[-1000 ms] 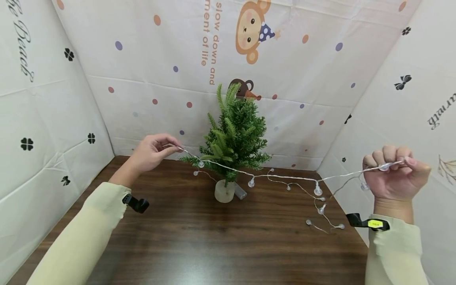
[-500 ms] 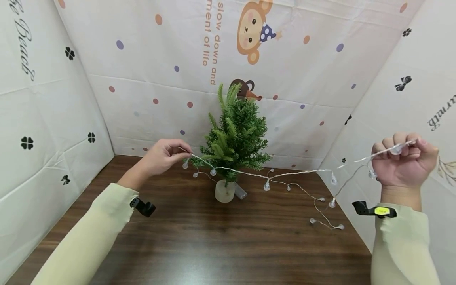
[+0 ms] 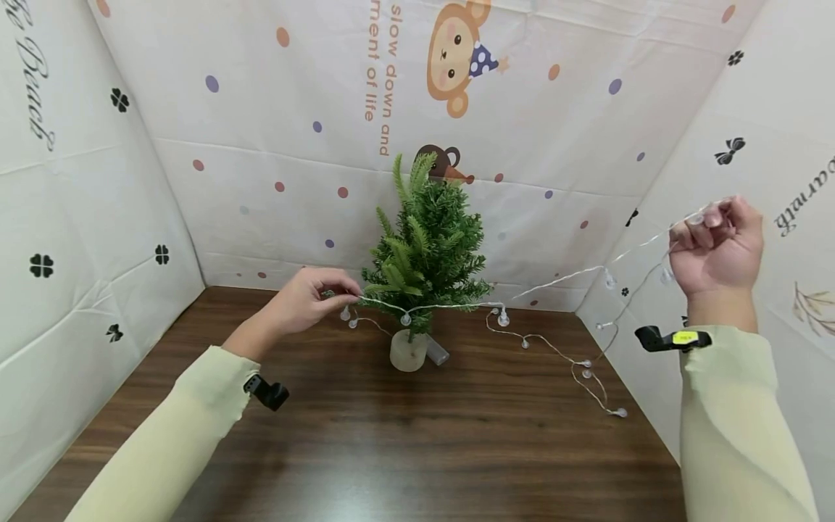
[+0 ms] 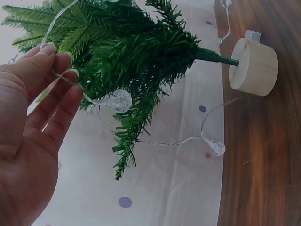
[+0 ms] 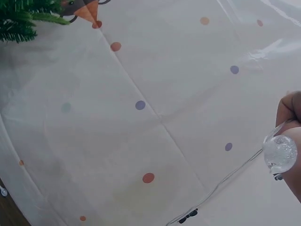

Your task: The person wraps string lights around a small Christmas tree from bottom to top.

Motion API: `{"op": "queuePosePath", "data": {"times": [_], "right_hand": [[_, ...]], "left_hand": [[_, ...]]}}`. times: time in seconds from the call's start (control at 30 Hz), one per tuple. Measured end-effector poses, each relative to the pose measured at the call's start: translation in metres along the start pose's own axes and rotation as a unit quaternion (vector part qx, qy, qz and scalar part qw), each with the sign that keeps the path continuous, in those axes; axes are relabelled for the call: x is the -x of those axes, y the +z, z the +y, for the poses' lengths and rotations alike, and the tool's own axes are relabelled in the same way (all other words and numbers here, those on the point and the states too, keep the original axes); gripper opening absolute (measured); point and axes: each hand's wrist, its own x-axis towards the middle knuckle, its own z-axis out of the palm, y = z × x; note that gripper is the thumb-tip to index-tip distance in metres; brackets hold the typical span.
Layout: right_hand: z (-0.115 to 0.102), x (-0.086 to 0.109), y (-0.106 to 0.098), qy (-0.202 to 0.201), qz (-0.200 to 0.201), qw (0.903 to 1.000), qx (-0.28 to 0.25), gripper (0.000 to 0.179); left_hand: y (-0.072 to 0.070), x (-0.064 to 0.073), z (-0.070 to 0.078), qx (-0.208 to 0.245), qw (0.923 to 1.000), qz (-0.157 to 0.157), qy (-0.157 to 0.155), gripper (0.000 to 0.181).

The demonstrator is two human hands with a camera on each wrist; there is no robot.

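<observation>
A small artificial Christmas tree (image 3: 438, 243) stands upright on a pale round base (image 3: 407, 353). A string of fairy lights (image 3: 450, 306) with clear ball bulbs spans the front of its lower branches. My left hand (image 3: 305, 301), left of the tree, pinches the wire between thumb and forefinger; in the left wrist view a bulb (image 4: 120, 101) hangs just past those fingertips. Raised at the far right, my right hand (image 3: 717, 246) grips the other end of this span, fingers curled. Beside it in the right wrist view is a bulb (image 5: 281, 154); most of that hand is out of frame.
Behind the base lies a small translucent box (image 3: 436, 351). More of the light string (image 3: 554, 349) trails over the right of the brown wooden table (image 3: 391, 449). Printed white cloth (image 3: 261, 109) walls in the back and both sides.
My right hand has risen, lifting the right part of the string into a slope. My left hand has moved right and slightly down toward the tree, still pinching the wire.
</observation>
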Motion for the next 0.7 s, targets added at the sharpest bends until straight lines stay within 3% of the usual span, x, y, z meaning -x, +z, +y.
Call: {"op": "queuePosePath", "data": {"times": [0.2, 0.43, 0.57, 0.7], "right_hand": [[0.004, -0.017, 0.007, -0.001, 0.039, 0.9989, 0.025, 0.028], [0.008, -0.037, 0.021, -0.018, 0.066, 0.9966, 0.047, 0.027], [0.012, -0.048, 0.029, -0.027, 0.078, 0.9936, 0.077, 0.025], [0.018, -0.056, 0.035, -0.039, 0.080, 0.9894, 0.114, 0.025]], "left_hand": [[0.006, -0.001, 0.001, -0.018, 0.9998, 0.004, 0.010, 0.012], [0.016, -0.003, 0.004, -0.049, 0.9963, 0.042, 0.056, 0.016], [0.020, -0.001, 0.003, -0.093, 0.9887, 0.068, 0.096, 0.018], [0.025, 0.000, 0.004, -0.144, 0.9753, 0.102, 0.132, 0.020]]}}
